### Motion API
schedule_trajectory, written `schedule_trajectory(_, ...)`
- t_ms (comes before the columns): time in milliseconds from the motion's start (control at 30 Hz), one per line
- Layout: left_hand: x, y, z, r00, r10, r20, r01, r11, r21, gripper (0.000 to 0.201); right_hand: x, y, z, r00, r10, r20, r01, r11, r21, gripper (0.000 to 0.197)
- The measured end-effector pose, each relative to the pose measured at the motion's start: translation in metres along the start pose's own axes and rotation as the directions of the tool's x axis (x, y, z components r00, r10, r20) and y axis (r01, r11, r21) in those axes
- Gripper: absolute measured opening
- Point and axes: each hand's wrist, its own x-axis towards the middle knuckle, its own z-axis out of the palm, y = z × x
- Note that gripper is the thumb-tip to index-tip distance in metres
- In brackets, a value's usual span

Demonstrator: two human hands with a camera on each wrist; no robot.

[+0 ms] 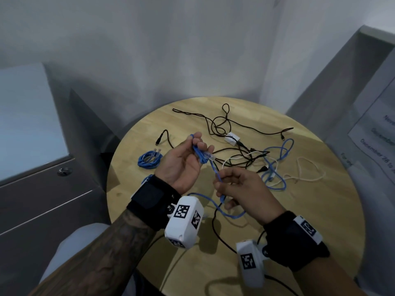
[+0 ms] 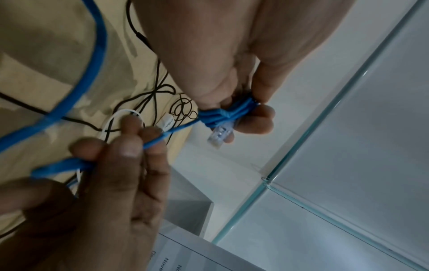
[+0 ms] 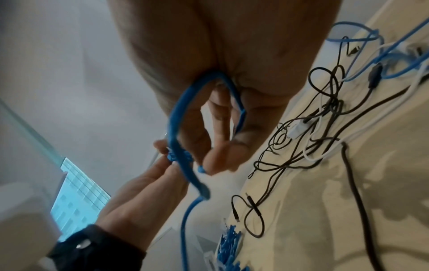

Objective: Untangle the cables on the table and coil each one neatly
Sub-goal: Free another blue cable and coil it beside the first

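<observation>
The left hand [image 1: 183,161] is raised above the table [image 1: 320,221], palm up, its fingers and thumb curled round a small bundle of blue cable [image 1: 199,153] whose clear plug [image 1: 209,156] sticks out beside the thumb. From that bundle one blue strand runs down to the right hand [image 1: 241,189], which pinches it between thumb and curled fingers; below the pinch the cable loops down onto the wood in front of the person. Both wrists wear black straps with white marker-tagged cameras [image 1: 184,223]. To the left of the hands a second blue cable lies as a finished coil [image 1: 149,160] near the table's edge, its two plugs together. Beyond the hands, a tangle of black cables [image 1: 222,127] spreads across the far side, with a small white box [image 1: 232,138] in it. To the right, a loose blue cable [image 1: 277,165] and white cable [image 1: 307,178] overlap each other and the black ones. Grey walls and cabinets surround the round table.
</observation>
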Motion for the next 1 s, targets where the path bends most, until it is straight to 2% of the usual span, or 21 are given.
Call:
schedule_trajectory(100, -0.001, -0.003, 0.004, 0.999, 0.029, 0.031, -0.030, 0.999, 0.014, 0.022, 0.000, 0.003, -0.005, 0.995, 0.026, 0.098, -0.013, 0.991, -0.132, 0.007)
schedule_trajectory(200, 0.000, -0.005, 0.003, 0.995, 0.098, 0.035, -0.100, 0.993, 0.056, 0.022, -0.001, 0.003, -0.004, 0.988, -0.073, 0.138, 0.116, 0.935, -0.334, 0.003)
schedule_trajectory(267, 0.001, -0.009, 0.000, 0.987, 0.152, 0.041, -0.157, 0.973, 0.171, 0.021, -0.002, 0.001, -0.001, 0.982, -0.097, 0.159, 0.152, 0.911, -0.382, 0.006)
schedule_trajectory(300, 0.001, -0.012, -0.002, 0.982, 0.182, 0.056, -0.190, 0.940, 0.285, 0.020, -0.002, 0.001, -0.001, 0.980, -0.091, 0.177, 0.155, 0.905, -0.395, 0.008)
schedule_trajectory(333, 0.000, -0.015, -0.003, 0.972, 0.220, 0.084, -0.234, 0.857, 0.459, 0.019, -0.003, 0.001, -0.001, 0.977, -0.072, 0.202, 0.152, 0.898, -0.413, 0.010)
schedule_trajectory(367, -0.001, -0.018, -0.005, 0.956, 0.261, 0.134, -0.282, 0.693, 0.664, 0.018, -0.005, 0.001, -0.001, 0.971, -0.052, 0.233, 0.151, 0.890, -0.430, 0.013)
schedule_trajectory(400, -0.001, -0.019, -0.006, 0.940, 0.267, 0.212, -0.320, 0.476, 0.819, 0.016, -0.008, 0.001, 0.000, 0.963, -0.041, 0.265, 0.159, 0.883, -0.441, 0.015)
schedule_trajectory(433, -0.001, -0.020, -0.009, 0.933, 0.220, 0.286, -0.341, 0.280, 0.897, 0.015, -0.012, 0.002, 0.001, 0.956, -0.058, 0.286, 0.184, 0.879, -0.439, 0.016)
schedule_trajectory(467, -0.001, -0.019, -0.010, 0.935, 0.138, 0.327, -0.346, 0.147, 0.927, 0.014, -0.015, 0.002, 0.000, 0.955, -0.104, 0.279, 0.221, 0.877, -0.428, 0.015)
schedule_trajectory(533, 0.000, -0.016, -0.012, 0.938, 0.000, 0.346, -0.346, -0.010, 0.938, 0.014, -0.015, 0.000, -0.007, 0.959, -0.199, 0.201, 0.266, 0.875, -0.405, 0.016)
schedule_trajectory(567, -0.001, -0.015, -0.012, 0.938, -0.032, 0.344, -0.346, -0.059, 0.936, 0.014, -0.014, -0.002, -0.013, 0.963, -0.220, 0.158, 0.267, 0.875, -0.404, 0.018)
schedule_trajectory(633, -0.004, -0.015, -0.010, 0.933, -0.067, 0.354, -0.360, -0.104, 0.927, 0.015, -0.010, -0.006, -0.025, 0.965, -0.249, 0.087, 0.262, 0.862, -0.435, 0.019)
schedule_trajectory(700, -0.007, -0.016, -0.008, 0.922, -0.092, 0.377, -0.387, -0.156, 0.909, 0.013, -0.008, -0.005, -0.032, 0.963, -0.265, 0.046, 0.255, 0.844, -0.471, 0.014)
schedule_trajectory(800, -0.008, -0.017, -0.010, 0.902, -0.095, 0.421, -0.431, -0.222, 0.875, 0.002, -0.007, 0.001, -0.030, 0.958, -0.284, 0.047, 0.268, 0.820, -0.505, 0.012)
schedule_trajectory(867, -0.007, -0.016, -0.013, 0.895, -0.105, 0.433, -0.446, -0.244, 0.861, 0.009, -0.006, 0.001, -0.029, 0.956, -0.291, 0.041, 0.268, 0.807, -0.527, 0.020)
schedule_trajectory(1000, -0.009, -0.023, -0.011, 0.875, -0.157, 0.459, -0.484, -0.331, 0.810, 0.015, -0.006, -0.005, -0.031, 0.978, -0.207, 0.018, 0.202, 0.924, -0.326, 0.035)
